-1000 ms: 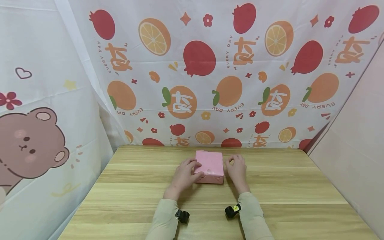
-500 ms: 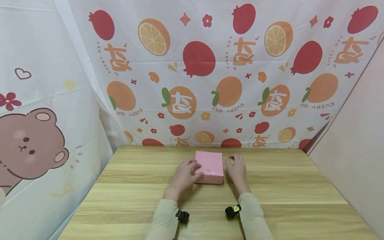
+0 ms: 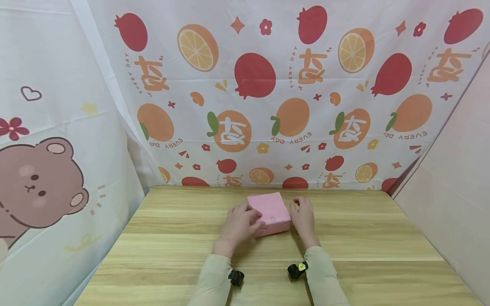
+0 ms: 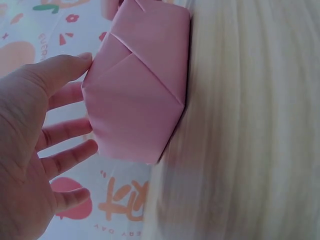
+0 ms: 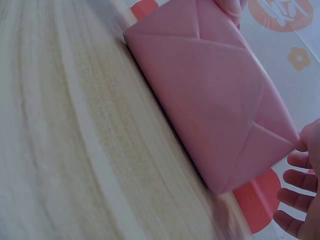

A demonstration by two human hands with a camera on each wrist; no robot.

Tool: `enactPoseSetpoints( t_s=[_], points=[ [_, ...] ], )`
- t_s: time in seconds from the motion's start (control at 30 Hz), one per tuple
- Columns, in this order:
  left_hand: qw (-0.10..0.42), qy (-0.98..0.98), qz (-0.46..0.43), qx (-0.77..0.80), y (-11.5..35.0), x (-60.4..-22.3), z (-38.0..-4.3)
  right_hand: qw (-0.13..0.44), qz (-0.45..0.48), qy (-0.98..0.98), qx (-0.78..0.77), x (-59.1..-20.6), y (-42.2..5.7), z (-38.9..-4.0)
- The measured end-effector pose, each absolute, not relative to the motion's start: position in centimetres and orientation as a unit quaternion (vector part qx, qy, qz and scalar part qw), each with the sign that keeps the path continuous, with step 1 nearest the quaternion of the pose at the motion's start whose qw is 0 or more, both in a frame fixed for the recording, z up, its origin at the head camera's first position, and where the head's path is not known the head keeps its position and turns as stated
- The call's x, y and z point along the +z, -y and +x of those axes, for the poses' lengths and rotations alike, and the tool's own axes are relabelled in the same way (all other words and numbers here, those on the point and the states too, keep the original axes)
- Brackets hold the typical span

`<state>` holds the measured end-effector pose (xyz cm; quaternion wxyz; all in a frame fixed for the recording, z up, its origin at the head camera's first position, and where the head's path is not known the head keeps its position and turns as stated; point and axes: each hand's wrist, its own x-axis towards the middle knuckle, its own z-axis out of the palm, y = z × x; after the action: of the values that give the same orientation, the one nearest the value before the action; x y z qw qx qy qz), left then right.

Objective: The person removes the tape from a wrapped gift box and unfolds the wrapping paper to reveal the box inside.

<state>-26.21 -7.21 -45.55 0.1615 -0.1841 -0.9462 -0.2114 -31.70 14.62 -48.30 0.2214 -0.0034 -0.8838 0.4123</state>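
Pink box (image 3: 269, 207): sits between your two hands, towards the far edge of the table, its flat top facing up; you see it turned at a slant to the table's far edge; a small round mark shows on the top near the front edge.
Folds: your wrist views show creased, overlapping triangular flaps on the sides of the box; its lower edge meets the wood.
Left hand (image 3: 238, 223): yours lies over the left part of the box, fingers spread and fairly straight, thumb tip touching the top edge; it touches the box without clenching it.
Right hand (image 3: 302, 216): yours is just beside the box's right side, fingers loosely bent and grasping nothing; the thumb tip comes up to a corner, though you cannot tell for certain whether it touches.
Sleeves (image 3: 212, 278): pale on both your arms, with a small black camera (image 3: 236, 278) at each wrist.
Table (image 3: 172, 242): light wood grain running from side to side under your arms.
Backdrop (image 3: 254, 74): white cloth behind the table, printed with oranges and red fruit; a bear cloth (image 3: 42, 182) hangs to your left.
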Motion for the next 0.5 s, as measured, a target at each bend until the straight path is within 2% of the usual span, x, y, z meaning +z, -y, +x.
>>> enactPoseSetpoints(
  t_s=[0.3, 0.5],
  points=[
    [0.187, 0.940, -0.219, -0.181, 6.2, -45.6, -25.8, 0.228, -0.011, 0.880, 0.416, -48.2, -14.7, -31.7],
    [0.182, 0.936, -0.233, -0.192, 5.8, -45.8, -26.0, 0.239, -0.007, 0.876, 0.420, -48.2, -14.6, -31.7]
  ],
)
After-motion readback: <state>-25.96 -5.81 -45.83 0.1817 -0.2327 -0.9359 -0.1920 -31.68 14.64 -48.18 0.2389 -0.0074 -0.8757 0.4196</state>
